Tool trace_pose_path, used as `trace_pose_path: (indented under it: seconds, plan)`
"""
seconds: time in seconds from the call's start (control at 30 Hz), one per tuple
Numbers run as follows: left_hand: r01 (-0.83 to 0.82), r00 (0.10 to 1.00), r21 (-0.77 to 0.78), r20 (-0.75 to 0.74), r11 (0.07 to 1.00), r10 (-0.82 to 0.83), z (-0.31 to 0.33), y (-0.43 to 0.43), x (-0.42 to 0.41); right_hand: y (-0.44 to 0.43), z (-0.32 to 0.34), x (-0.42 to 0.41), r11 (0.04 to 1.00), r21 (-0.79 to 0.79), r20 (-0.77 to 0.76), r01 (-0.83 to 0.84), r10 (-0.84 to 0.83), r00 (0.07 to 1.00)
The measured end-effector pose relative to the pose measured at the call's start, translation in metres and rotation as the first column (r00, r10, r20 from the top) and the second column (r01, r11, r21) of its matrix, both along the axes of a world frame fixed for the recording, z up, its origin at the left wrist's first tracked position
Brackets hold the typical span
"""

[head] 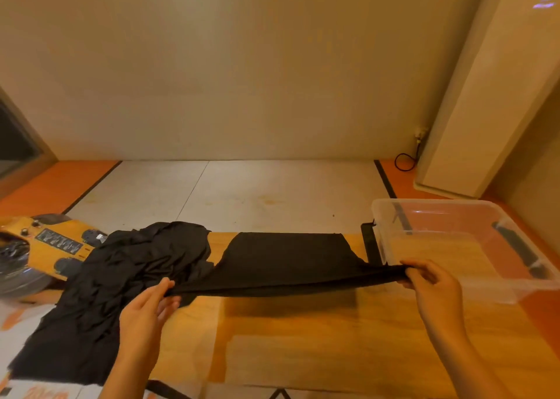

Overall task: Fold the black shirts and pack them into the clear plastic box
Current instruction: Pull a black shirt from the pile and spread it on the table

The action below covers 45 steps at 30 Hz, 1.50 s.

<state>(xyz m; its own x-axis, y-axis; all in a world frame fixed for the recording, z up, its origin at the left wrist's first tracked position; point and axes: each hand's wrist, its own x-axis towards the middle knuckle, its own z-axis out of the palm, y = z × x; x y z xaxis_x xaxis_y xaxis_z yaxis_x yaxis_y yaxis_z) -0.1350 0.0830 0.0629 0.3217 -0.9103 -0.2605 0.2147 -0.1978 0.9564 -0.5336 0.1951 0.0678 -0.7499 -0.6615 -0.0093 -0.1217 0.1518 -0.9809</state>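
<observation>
A black shirt [288, 259] is stretched across the wooden table [303, 338], its near edge lifted off the surface. My left hand [148, 307] pinches that edge at the left end, and my right hand [430, 286] pinches it at the right end. A crumpled pile of black shirts [115, 292] lies to the left, partly under my left forearm. The clear plastic box [394, 216] stands at the table's right end, just behind my right hand, with nothing visible inside.
A yellow machine [54, 241] with a wrapped wheel sits at the far left. Beyond the table lie a grey floor [230, 192] and a pale wall. A tall white unit [472, 110] with a black cable stands at the back right.
</observation>
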Motion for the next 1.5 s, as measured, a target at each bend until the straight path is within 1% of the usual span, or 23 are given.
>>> trace_pose_path:
  seconds: [0.07, 0.13, 0.2, 0.27, 0.33, 0.43, 0.5, 0.57, 0.7, 0.83, 0.9, 1.0, 1.1, 1.13, 1.23, 1.3, 1.33, 1.37, 1.43, 1.5]
  plan:
    - [-0.009, 0.998, 0.041, 0.069, 0.999, 0.006, -0.022, 0.020, 0.007, 0.021, -0.015, 0.007, 0.999, 0.049, 0.014, -0.010, 0.009, 1.000]
    - [0.001, 0.989, 0.117, 0.144, 0.993, -0.018, -0.051, 0.042, 0.017, 0.044, -0.036, 0.012, 0.992, 0.126, 0.044, -0.014, 0.008, 0.999]
    - [0.050, 0.978, 0.257, 0.184, 0.965, -0.099, -0.081, 0.066, 0.027, 0.065, -0.061, 0.015, 0.971, 0.238, 0.079, -0.013, -0.006, 0.997]
    - [0.040, 0.965, 0.388, 0.224, 0.921, -0.136, -0.111, 0.087, 0.039, 0.083, -0.088, 0.019, 0.929, 0.369, 0.138, -0.021, -0.033, 0.990]
    - [-0.014, 0.944, 0.469, 0.297, 0.883, -0.143, -0.128, 0.103, 0.050, 0.096, -0.110, 0.023, 0.871, 0.491, 0.200, -0.026, -0.084, 0.976]
    - [-0.005, 0.947, 0.545, 0.273, 0.838, -0.172, -0.126, 0.106, 0.056, 0.107, -0.123, 0.032, 0.834, 0.550, 0.242, -0.030, -0.125, 0.962]
    - [0.014, 0.962, 0.545, 0.222, 0.838, -0.160, -0.118, 0.098, 0.056, 0.105, -0.121, 0.039, 0.835, 0.549, 0.228, -0.026, -0.120, 0.966]
    - [0.068, 0.964, 0.489, 0.193, 0.870, -0.184, -0.108, 0.086, 0.052, 0.097, -0.116, 0.045, 0.847, 0.531, 0.197, -0.023, -0.097, 0.976]
    - [0.183, 0.935, 0.393, 0.213, 0.901, -0.283, -0.095, 0.064, 0.048, 0.082, -0.106, 0.049, 0.877, 0.480, 0.140, -0.012, -0.063, 0.988]
    - [0.299, 0.918, 0.330, 0.156, 0.895, -0.364, -0.089, 0.048, 0.049, 0.074, -0.097, 0.049, 0.908, 0.420, 0.136, -0.002, -0.061, 0.989]
    - [0.328, 0.903, 0.301, 0.178, 0.895, -0.391, -0.091, 0.041, 0.049, 0.071, -0.096, 0.048, 0.906, 0.423, 0.149, -0.016, -0.053, 0.987]
    - [0.369, 0.849, 0.288, 0.283, 0.884, -0.447, -0.099, 0.032, 0.046, 0.067, -0.093, 0.049, 0.906, 0.418, 0.163, -0.064, -0.006, 0.987]
    - [0.379, 0.801, 0.267, 0.385, 0.886, -0.458, -0.109, 0.023, 0.037, 0.059, -0.098, 0.050, 0.896, 0.437, 0.107, -0.072, 0.028, 0.994]
    - [0.379, 0.773, 0.263, 0.437, 0.887, -0.460, -0.114, 0.020, 0.033, 0.055, -0.104, 0.049, 0.890, 0.451, 0.094, -0.062, 0.022, 0.995]
    - [0.372, 0.645, 0.260, 0.618, 0.891, -0.450, -0.129, 0.003, 0.017, 0.036, -0.129, 0.044, 0.864, 0.504, -0.008, 0.007, -0.003, 1.000]
    - [0.410, 0.513, 0.283, 0.714, 0.867, -0.476, -0.142, -0.012, 0.006, 0.021, -0.144, 0.042, 0.828, 0.560, -0.092, 0.009, 0.052, 0.994]
    - [0.432, 0.452, 0.319, 0.733, 0.844, -0.508, -0.151, -0.018, 0.002, 0.014, -0.152, 0.043, 0.804, 0.594, -0.106, -0.016, 0.098, 0.989]
    - [0.440, 0.411, 0.360, 0.734, 0.822, -0.541, -0.159, -0.022, -0.001, 0.009, -0.163, 0.044, 0.778, 0.627, -0.117, -0.044, 0.150, 0.982]
    - [0.396, 0.379, 0.435, 0.725, 0.809, -0.575, -0.176, -0.024, -0.004, 0.003, -0.176, 0.051, 0.728, 0.683, -0.154, -0.057, 0.220, 0.963]
    - [0.342, 0.386, 0.443, 0.738, 0.829, -0.554, -0.181, -0.022, -0.007, 0.002, -0.183, 0.058, 0.730, 0.682, -0.158, -0.043, 0.204, 0.966]
